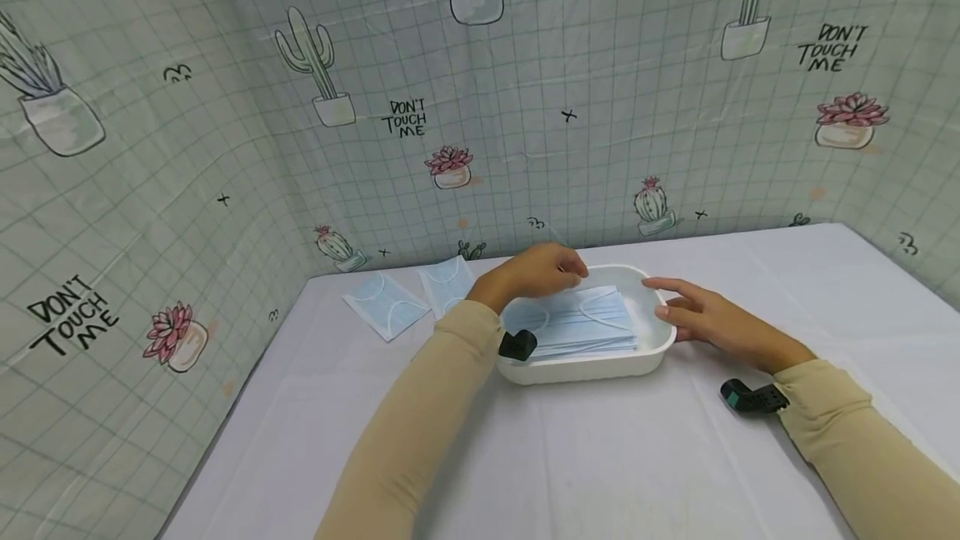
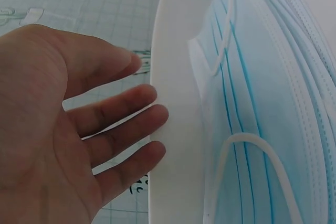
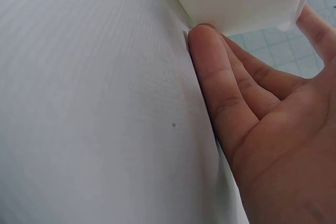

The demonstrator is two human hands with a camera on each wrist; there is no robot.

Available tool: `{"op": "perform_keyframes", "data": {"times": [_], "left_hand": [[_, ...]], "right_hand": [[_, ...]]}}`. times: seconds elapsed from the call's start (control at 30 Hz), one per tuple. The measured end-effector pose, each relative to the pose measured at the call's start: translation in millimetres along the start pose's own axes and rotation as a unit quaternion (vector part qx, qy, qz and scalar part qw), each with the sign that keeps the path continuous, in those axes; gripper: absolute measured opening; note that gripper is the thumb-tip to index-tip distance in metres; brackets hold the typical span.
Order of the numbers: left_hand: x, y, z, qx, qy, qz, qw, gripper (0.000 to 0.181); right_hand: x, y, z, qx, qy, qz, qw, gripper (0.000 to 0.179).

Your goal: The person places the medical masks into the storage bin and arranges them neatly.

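Observation:
A white plastic tray (image 1: 585,372) with rounded corners stands on the table and holds a stack of light blue pleated face masks (image 1: 592,323) with white ear loops. My left hand (image 1: 538,269) reaches over the tray's far left part. In the left wrist view its fingers (image 2: 126,127) are spread and loosely bent, tips overlapping the tray wall, nothing held. At the tray's right end, my right hand (image 1: 708,323) touches the rim with thumb and forefinger. Its lower fingers (image 3: 210,56) lie almost straight along the tabletop against the tray's bottom corner in the right wrist view.
Two more face masks, one farther left (image 1: 386,305) and one partly behind my left wrist (image 1: 447,280), lie flat near the table's back edge. A cactus-printed cloth (image 1: 525,132) hangs behind the white-covered table (image 1: 600,457). Each wrist bears a black strap device (image 1: 752,398).

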State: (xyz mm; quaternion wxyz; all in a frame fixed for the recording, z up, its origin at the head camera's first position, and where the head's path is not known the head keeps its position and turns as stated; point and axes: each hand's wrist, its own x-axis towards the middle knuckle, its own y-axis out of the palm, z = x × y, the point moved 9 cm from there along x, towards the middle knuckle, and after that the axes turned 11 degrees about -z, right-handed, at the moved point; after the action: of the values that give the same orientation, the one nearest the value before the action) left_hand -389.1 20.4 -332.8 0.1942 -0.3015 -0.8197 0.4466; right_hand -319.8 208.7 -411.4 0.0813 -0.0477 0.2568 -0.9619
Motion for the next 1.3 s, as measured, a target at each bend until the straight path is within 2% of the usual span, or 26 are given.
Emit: {"op": "perform_keyframes", "data": {"times": [0.3,0.43,0.57,0.73,0.97,1.07,1.23,1.3], "left_hand": [[-12.4,-9.5,16.8,-0.042,-0.012,-0.012,0.999,0.033],[-22.0,-20.7,28.4,-0.1,-0.026,-0.029,0.9942,0.034],[-29.4,-33.9,45.4,-0.166,-0.048,-0.06,0.9831,0.033],[-40.8,-49.3,70.5,-0.197,-0.072,-0.106,0.972,0.028],[-64.3,-65.2,106.8,-0.278,-0.114,-0.177,0.9371,0.026],[-73.6,-67.3,123.2,-0.278,-0.132,-0.198,0.9306,0.026],[-89.5,-67.3,150.7,-0.24,-0.168,-0.221,0.9302,0.03],[-95.8,-67.8,160.4,-0.229,-0.184,-0.232,0.9274,0.031]], "right_hand": [[0.3,2,-5,-0.005,0.013,0.002,0.9999,0.061],[0.1,3,-5,-0.004,0.013,0.003,0.9999,0.062],[0.0,3,-5,-0.001,0.016,0.001,0.9999,0.062],[1.2,2,-4,0.005,0.014,0.0,0.9999,0.062],[2.0,2,-4,-0.001,0.013,0.0,0.9999,0.062],[1.4,1,-3,-0.007,0.011,-0.002,0.9999,0.062],[0.3,1,0,-0.011,0.012,-0.003,0.9999,0.062],[-0.2,1,0,-0.011,0.014,-0.003,0.9998,0.062]]}}
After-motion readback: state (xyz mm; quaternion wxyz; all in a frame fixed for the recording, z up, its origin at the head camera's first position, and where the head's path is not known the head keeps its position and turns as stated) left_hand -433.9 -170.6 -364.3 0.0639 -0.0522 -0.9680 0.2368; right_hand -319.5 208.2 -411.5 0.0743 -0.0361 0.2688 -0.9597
